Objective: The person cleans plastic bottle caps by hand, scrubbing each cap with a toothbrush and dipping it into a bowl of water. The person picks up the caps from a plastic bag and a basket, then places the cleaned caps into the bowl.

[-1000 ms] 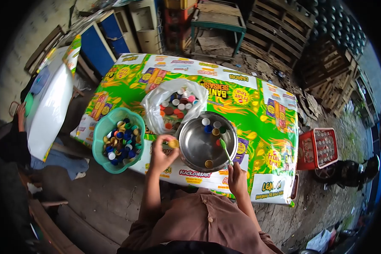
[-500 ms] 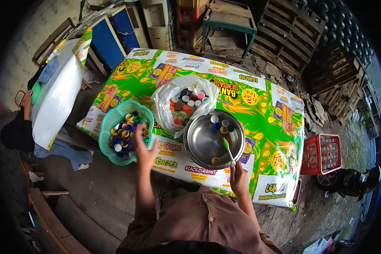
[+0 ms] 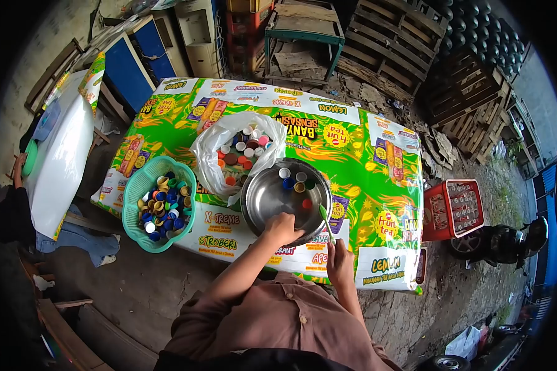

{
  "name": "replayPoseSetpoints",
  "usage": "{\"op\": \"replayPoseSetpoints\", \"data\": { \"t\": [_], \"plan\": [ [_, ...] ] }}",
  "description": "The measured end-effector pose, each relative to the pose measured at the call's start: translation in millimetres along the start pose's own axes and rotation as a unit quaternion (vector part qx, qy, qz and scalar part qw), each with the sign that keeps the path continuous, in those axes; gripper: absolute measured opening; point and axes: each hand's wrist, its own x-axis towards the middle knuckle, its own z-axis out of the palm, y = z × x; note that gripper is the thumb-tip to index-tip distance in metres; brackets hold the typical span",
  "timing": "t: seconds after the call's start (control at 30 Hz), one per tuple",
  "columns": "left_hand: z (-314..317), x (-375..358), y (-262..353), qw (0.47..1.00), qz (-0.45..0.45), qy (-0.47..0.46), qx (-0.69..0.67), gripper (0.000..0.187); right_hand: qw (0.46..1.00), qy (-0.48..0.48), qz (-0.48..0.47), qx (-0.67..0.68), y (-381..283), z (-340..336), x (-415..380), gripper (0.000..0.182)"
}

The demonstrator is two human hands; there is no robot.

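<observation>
My left hand [image 3: 283, 229] reaches over the near rim of a steel bowl [image 3: 263, 210], fingers bent down and together; what they hold, if anything, is hidden. My right hand [image 3: 340, 263] grips a slim green-and-white toothbrush [image 3: 325, 217] beside the bowl's right rim. Inside the bowl lie several bottle caps, among them a white cap [image 3: 284, 173], a blue cap [image 3: 288, 183] and a red cap [image 3: 307, 203]. A turquoise basket [image 3: 130, 213] at left holds many caps, mostly blue and gold. Behind the bowl, an open clear plastic bag [image 3: 207, 151] contains mixed-colour caps.
A green printed sheet [image 3: 368, 173] covers the table. At the right stands a red crate [image 3: 436, 213] beside a dark wheeled vehicle [image 3: 507, 241]. Wooden pallets [image 3: 393, 43] lean behind. Another person's hand [image 3: 20, 167] is at a white-covered table [image 3: 62, 161] on the left.
My left hand has moved from above the turquoise basket right into the bowl, covering where a gold cap lay. My right hand keeps the toothbrush. The view has shifted slightly.
</observation>
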Motion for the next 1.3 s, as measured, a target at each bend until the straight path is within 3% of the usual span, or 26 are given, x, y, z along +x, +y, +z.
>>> {"op": "replayPoseSetpoints", "data": {
  "t": [0.2, 0.43, 0.73, 0.97, 1.07, 1.13, 1.17, 1.23, 1.3],
  "plan": [
    [4.4, 3.5, -12.6, 0.997, 0.052, -0.004, -0.052, 0.024, 1.0, 0.006, -0.002, 0.008, 2.8, -0.8, 2.1, 0.018],
    [-5.4, 14.1, -34.4, 0.961, 0.118, 0.196, -0.152, 0.028, 1.0, -0.012, -0.019, 0.012, 4.7, 4.2, 4.9, 0.016],
    [-1.3, 14.0, -45.0, 0.98, 0.097, 0.155, -0.085, 0.027, 1.0, -0.028, -0.014, 0.004, 0.6, 2.8, 7.1, 0.016],
    [-4.9, 13.2, -41.6, 0.983, 0.068, 0.131, -0.112, 0.025, 0.999, -0.035, -0.028, -0.011, -0.6, 5.4, 7.4, 0.019],
    [0.7, 18.5, -47.4, 0.964, 0.094, 0.117, -0.22, 0.024, 0.999, -0.05, -0.017, 0.008, -7.0, 3.7, 9.3, 0.02],
    [-6.9, 11.0, -39.9, 0.903, 0.153, 0.127, -0.38, 0.029, 0.998, -0.054, -0.02, 0.013, -9.6, 3.4, 10.0, 0.02],
    [-8.3, 8.7, -38.4, 0.903, 0.152, 0.128, -0.381, 0.029, 0.998, -0.054, -0.02, 0.013, -9.0, 4.1, 10.0, 0.02],
    [-9.5, 4.2, -36.4, 0.854, 0.138, 0.092, -0.493, 0.038, 0.998, -0.052, -0.028, 0.024, -5.9, 6.9, 10.0, 0.02],
    [-9.8, 0.0, -32.3, 0.86, 0.151, 0.138, -0.467, 0.04, 0.998, -0.058, -0.016, 0.015, -2.2, 10.4, 10.1, 0.02]
  ]
}}
